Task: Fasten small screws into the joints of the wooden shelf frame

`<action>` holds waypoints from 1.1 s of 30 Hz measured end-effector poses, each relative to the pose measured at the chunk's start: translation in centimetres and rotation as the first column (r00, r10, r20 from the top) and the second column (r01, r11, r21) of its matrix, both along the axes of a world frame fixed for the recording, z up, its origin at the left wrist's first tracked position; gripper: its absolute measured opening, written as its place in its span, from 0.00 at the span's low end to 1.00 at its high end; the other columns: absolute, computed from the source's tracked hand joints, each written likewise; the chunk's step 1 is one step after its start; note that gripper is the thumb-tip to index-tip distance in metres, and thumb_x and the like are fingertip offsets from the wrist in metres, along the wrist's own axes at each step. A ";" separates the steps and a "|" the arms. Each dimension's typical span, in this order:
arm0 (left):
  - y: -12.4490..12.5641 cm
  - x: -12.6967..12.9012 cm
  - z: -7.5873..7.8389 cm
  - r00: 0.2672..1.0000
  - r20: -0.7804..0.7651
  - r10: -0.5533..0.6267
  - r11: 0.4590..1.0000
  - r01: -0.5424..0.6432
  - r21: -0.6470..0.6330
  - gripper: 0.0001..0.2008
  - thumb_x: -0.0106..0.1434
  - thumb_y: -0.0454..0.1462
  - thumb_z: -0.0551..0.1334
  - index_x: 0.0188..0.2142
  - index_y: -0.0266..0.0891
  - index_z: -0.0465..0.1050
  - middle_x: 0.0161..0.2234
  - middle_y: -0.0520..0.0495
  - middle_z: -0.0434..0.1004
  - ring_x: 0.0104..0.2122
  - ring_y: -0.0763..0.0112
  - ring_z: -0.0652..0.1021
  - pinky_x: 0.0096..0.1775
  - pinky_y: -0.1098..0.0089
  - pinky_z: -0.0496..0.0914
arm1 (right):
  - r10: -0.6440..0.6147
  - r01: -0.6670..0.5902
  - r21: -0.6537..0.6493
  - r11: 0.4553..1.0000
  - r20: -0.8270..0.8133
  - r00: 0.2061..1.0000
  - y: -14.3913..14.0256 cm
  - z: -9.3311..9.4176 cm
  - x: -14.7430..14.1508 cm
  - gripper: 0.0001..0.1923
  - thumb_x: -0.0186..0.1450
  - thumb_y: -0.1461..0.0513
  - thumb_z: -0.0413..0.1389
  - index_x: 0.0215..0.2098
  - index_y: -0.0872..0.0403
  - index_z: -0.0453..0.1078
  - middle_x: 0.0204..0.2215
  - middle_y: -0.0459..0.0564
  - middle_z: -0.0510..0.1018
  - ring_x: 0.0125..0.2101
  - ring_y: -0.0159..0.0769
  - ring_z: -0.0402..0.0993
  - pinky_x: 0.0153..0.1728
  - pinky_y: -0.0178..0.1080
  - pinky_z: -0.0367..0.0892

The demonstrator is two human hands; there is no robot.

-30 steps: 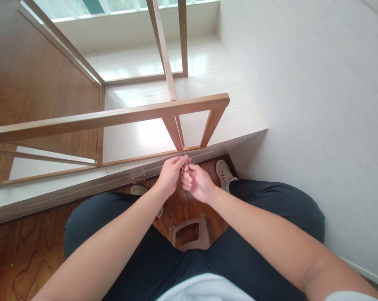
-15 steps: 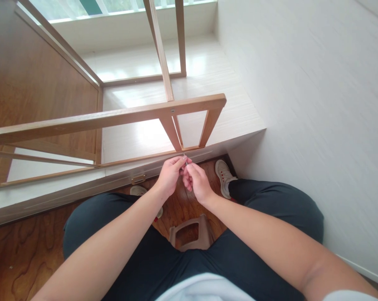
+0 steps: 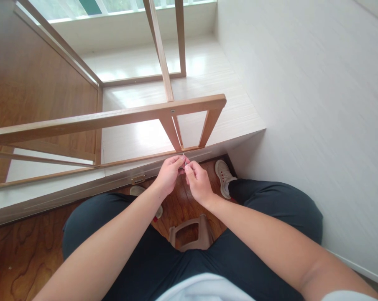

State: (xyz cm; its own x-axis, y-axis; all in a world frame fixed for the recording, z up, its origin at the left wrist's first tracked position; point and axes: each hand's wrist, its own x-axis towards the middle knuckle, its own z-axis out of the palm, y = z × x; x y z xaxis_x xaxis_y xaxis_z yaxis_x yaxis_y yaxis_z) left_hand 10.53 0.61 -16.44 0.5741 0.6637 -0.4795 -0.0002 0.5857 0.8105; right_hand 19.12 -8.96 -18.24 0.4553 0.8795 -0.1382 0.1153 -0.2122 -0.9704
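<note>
Right hand (image 3: 197,180) shifted slightly, both hands' fingers pinched on one small metal pin (image 3: 183,155), one wooden frame (image 3: 164,112)

Small metal pin (image 3: 184,155), upright between fingertips

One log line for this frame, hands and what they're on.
left hand: pinching small metal piece | right hand: pinching same piece | location: at lower rail of wooden frame | person seated on stool
</note>
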 end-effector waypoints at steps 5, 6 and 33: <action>0.0 -0.1 -0.2 1.000 0.018 -0.004 0.999 0.005 -0.033 0.15 0.59 0.46 0.70 0.26 0.36 0.74 0.22 0.51 0.68 0.21 0.73 0.72 0.23 0.73 0.69 | 0.002 -0.001 -0.010 1.000 0.046 0.999 0.0 -0.1 0.1 0.18 0.74 0.49 0.47 0.30 0.49 0.63 0.20 0.43 0.69 0.23 0.35 0.65 0.28 0.36 0.57; 0.0 -0.1 -0.2 1.000 0.021 -0.005 0.999 0.006 -0.040 0.15 0.59 0.46 0.70 0.26 0.36 0.74 0.22 0.51 0.68 0.22 0.73 0.72 0.24 0.73 0.69 | 0.003 -0.002 -0.013 1.000 0.052 0.999 0.0 -0.1 0.1 0.18 0.74 0.49 0.47 0.29 0.49 0.63 0.21 0.43 0.69 0.23 0.36 0.66 0.28 0.36 0.57; -0.2 -0.2 -0.8 0.995 0.090 0.044 0.987 -0.029 -0.156 0.17 0.56 0.47 0.73 0.31 0.34 0.76 0.22 0.52 0.70 0.21 0.74 0.72 0.24 0.73 0.68 | -0.016 0.017 -0.013 1.000 0.117 0.993 0.5 -0.3 0.2 0.17 0.73 0.55 0.46 0.28 0.50 0.64 0.18 0.43 0.69 0.21 0.34 0.65 0.28 0.36 0.59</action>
State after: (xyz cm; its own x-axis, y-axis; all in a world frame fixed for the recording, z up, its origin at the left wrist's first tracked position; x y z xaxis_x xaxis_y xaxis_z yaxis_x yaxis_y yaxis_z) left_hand 10.37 0.37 -17.26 0.5977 0.6071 -0.5236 -0.0947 0.7020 0.7058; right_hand 19.37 -8.48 -18.51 0.4835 0.8701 -0.0955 0.2238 -0.2283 -0.9475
